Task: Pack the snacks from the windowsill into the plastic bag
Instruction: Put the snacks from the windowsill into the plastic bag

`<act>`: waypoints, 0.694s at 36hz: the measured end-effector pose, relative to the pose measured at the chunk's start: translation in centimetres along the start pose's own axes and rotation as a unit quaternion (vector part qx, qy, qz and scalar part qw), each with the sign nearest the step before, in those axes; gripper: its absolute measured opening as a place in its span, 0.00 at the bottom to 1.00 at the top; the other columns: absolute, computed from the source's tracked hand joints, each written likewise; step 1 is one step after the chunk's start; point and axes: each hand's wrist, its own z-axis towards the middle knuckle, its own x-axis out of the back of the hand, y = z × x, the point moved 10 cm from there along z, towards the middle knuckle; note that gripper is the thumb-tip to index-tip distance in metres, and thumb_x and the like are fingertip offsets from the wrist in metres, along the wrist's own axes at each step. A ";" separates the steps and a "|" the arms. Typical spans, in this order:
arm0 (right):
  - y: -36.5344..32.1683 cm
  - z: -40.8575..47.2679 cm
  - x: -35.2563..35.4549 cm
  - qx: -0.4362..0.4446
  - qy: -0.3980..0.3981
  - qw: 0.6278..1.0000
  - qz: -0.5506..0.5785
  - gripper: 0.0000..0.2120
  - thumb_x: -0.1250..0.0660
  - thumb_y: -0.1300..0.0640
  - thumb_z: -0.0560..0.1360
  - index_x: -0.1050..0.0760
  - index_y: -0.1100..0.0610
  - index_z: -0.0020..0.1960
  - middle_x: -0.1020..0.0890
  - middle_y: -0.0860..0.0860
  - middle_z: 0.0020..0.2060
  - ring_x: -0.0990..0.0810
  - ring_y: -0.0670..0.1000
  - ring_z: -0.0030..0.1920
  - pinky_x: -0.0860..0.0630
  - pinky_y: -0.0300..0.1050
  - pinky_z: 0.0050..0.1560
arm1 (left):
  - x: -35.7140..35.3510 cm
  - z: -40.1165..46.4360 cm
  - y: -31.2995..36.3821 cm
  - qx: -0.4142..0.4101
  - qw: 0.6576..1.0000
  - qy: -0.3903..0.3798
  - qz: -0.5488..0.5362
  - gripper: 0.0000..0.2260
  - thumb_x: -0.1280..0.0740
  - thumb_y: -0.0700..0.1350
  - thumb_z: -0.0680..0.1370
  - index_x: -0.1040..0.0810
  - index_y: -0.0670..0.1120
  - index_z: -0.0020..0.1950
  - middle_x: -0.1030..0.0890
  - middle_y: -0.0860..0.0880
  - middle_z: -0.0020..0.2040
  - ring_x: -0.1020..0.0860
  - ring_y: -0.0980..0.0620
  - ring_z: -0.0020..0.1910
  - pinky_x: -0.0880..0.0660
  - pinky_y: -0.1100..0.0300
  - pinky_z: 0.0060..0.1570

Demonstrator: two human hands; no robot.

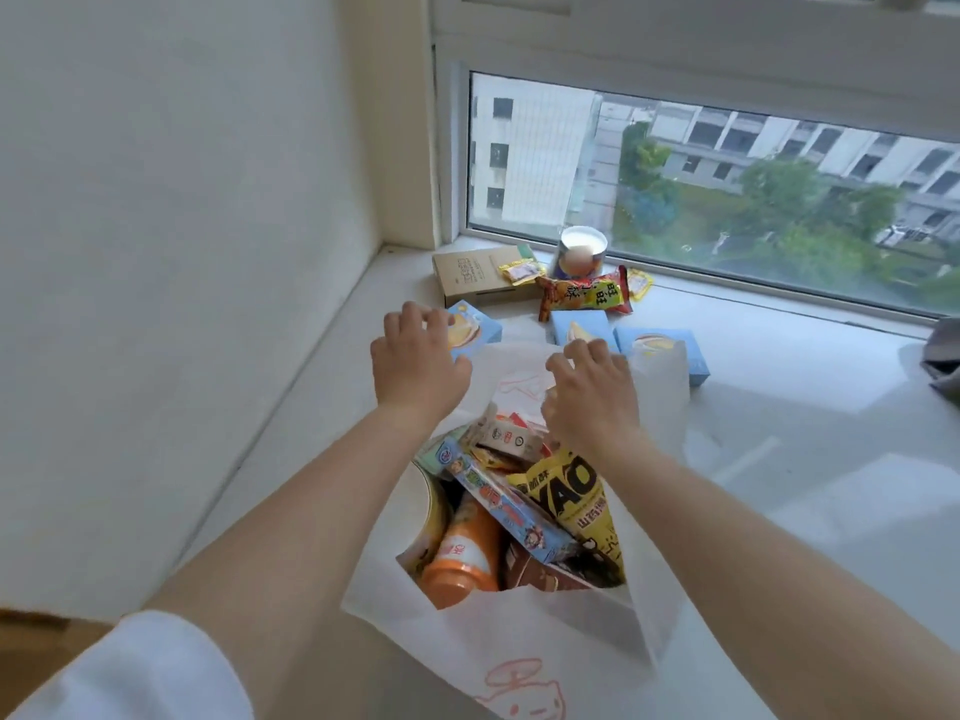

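Observation:
A white plastic bag (519,662) stands open on the windowsill (779,459), holding an orange bottle (462,553), a yellow packet (571,496), a long blue box (504,504) and other snacks. Beyond its far rim lie three light-blue boxes: left (478,332), middle (579,324), right (667,348). My left hand (415,361) hovers with loosely curled fingers at the left box's near corner, holding nothing. My right hand (592,394) hangs over the bag's far rim just before the middle box, fingers curled down, nothing in it.
Near the window lie a red snack packet (587,296), a brown flat carton (470,275), a round tub (579,252) and two small yellow packets (519,271) (640,283). A wall (182,252) bounds the sill on the left. Grey cloth (943,356) lies at the right edge.

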 end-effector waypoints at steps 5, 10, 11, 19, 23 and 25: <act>2.0 4.9 -1.4 -0.055 -0.029 0.998 0.022 0.18 0.42 0.52 0.76 0.30 0.56 0.64 0.26 0.54 0.60 0.33 0.56 0.63 0.34 0.50 0.60 | -4.6 5.4 0.7 -0.026 0.996 -0.079 0.021 0.21 0.38 0.51 0.76 0.33 0.48 0.68 0.33 0.46 0.65 0.34 0.45 0.63 0.31 0.52 0.55; 5.3 9.7 -3.6 -0.172 -0.042 0.963 0.202 0.11 0.42 0.53 0.77 0.27 0.57 0.55 0.24 0.54 0.52 0.27 0.56 0.55 0.32 0.48 0.49 | -8.7 10.7 1.3 -0.038 0.991 -0.127 0.035 0.20 0.38 0.50 0.77 0.33 0.49 0.68 0.34 0.46 0.65 0.35 0.45 0.64 0.32 0.52 0.55; 5.9 10.7 -4.3 -0.193 -0.046 0.953 0.228 0.09 0.42 0.54 0.77 0.27 0.57 0.51 0.24 0.54 0.48 0.26 0.56 0.52 0.32 0.47 0.44 | -9.5 11.8 1.4 -0.041 0.989 -0.133 0.039 0.20 0.38 0.50 0.77 0.33 0.49 0.68 0.34 0.46 0.65 0.35 0.45 0.64 0.32 0.52 0.56; 8.5 19.3 -12.7 -0.201 -0.176 0.938 0.222 0.12 0.41 0.52 0.77 0.30 0.56 0.58 0.24 0.55 0.56 0.26 0.57 0.55 0.31 0.46 0.49 | -19.0 19.2 0.7 -0.023 0.975 -0.210 0.064 0.19 0.41 0.53 0.78 0.33 0.50 0.67 0.33 0.46 0.65 0.35 0.46 0.64 0.34 0.53 0.56; 10.2 23.0 -17.0 -0.184 -0.187 0.946 0.188 0.17 0.40 0.53 0.77 0.32 0.55 0.64 0.26 0.55 0.61 0.29 0.57 0.61 0.30 0.49 0.56 | -24.8 21.1 -0.8 0.011 0.957 -0.281 0.067 0.25 0.37 0.56 0.75 0.36 0.51 0.70 0.35 0.45 0.67 0.37 0.44 0.66 0.35 0.50 0.61; 11.4 24.9 -18.7 -0.176 -0.179 0.954 0.161 0.17 0.40 0.53 0.77 0.32 0.55 0.65 0.28 0.55 0.62 0.31 0.57 0.63 0.32 0.50 0.58 | -27.5 21.7 -1.9 0.030 0.946 -0.316 0.065 0.31 0.34 0.60 0.73 0.40 0.53 0.73 0.38 0.44 0.69 0.38 0.43 0.68 0.36 0.48 0.63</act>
